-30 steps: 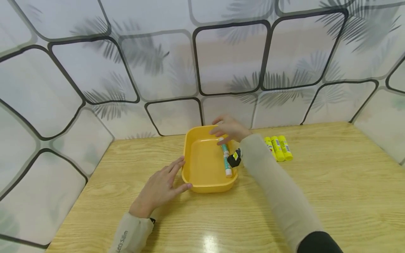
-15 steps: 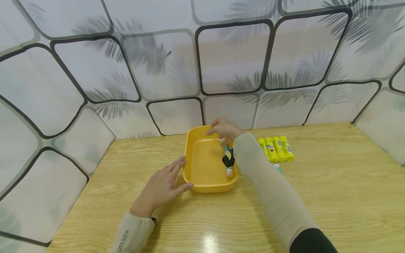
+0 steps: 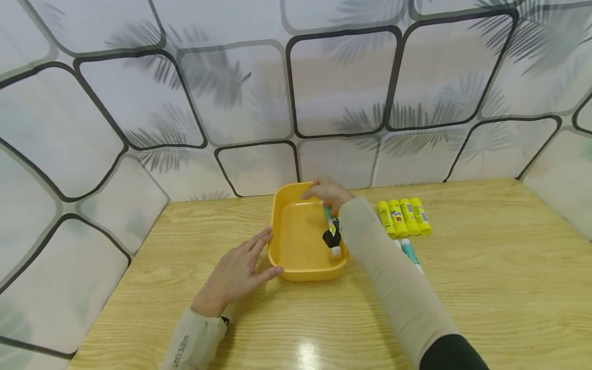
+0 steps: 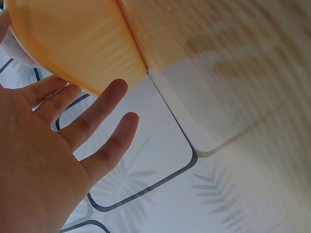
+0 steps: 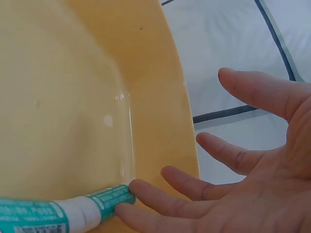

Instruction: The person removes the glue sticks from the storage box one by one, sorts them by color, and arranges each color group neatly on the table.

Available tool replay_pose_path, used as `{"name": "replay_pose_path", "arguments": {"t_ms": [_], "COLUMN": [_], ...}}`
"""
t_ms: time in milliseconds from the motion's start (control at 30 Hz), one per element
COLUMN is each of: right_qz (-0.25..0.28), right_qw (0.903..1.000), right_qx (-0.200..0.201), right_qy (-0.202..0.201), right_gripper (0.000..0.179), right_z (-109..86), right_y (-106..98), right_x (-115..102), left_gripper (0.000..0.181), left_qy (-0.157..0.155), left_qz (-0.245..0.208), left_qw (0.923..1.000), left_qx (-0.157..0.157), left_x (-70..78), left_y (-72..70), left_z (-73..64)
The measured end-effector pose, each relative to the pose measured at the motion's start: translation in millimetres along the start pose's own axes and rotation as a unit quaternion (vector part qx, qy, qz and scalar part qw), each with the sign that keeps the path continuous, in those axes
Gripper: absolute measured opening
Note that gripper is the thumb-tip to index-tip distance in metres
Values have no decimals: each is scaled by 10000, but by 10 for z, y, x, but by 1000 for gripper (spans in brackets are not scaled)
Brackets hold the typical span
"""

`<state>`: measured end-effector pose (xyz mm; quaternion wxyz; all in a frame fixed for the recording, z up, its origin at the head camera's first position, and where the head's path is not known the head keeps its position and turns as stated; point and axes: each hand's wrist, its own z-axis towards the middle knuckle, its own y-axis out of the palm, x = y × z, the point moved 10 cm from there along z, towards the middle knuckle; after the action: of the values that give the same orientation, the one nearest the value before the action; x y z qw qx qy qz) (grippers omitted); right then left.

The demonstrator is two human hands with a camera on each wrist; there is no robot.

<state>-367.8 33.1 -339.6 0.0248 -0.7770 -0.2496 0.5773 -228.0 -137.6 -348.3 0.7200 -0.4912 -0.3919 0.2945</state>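
In the head view, my left hand [image 3: 236, 277] rests at the left side of a yellow plastic basin [image 3: 300, 275], its fingers spread along the rim. The left wrist view shows those fingers [image 4: 114, 94] loosely straight beside the basin wall. My right hand [image 3: 329, 192] is over the basin's far right corner. Teal-and-white glue sticks [image 5: 31, 216] lie end to end along the right wall inside. Seen from the right wrist, the lower fingertips [image 5: 138, 187] are right at the end of the far glue stick [image 5: 112, 200], with the thumb and other fingers spread apart.
To the right of the basin, several yellow glue sticks [image 3: 403, 218] lie side by side on the wooden table [image 3: 485, 267]. Nearer me are teal-and-white glue sticks [image 3: 409, 252], partly hidden by my right sleeve [image 3: 384, 257]. A patterned wall covering [image 3: 342, 87] rises behind the table.
My right hand and forearm have shifted slightly left, revealing more yellow glue sticks and the teal-and-white ones on the table. The left hand has stayed at the basin.
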Motion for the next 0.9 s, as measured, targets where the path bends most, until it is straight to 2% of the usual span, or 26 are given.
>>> {"name": "replay_pose_path", "arguments": {"t_ms": [233,367,600,900], "right_qz": [-473,-287,433,626], "right_qw": [9978,9991,9989,9972], "right_qx": [279,208,108,325], "right_qy": [-383,-235,127,228], "right_gripper": [53,53,59,53], "right_z": [-6,0,6,73], "right_y": [-32,-29,19,80], "right_x": [-105,-48,38,152], "left_gripper": [81,81,80,81], "left_qy": [61,37,6,-40], "left_qz": [19,0,-11,-42], "left_qw": [10000,10000,10000,10000], "left_qx": [21,0,20,-7], "left_x": [17,12,3,4], "left_y": [-16,-16,-20,-13], "left_z": [8,18,14,4]}}
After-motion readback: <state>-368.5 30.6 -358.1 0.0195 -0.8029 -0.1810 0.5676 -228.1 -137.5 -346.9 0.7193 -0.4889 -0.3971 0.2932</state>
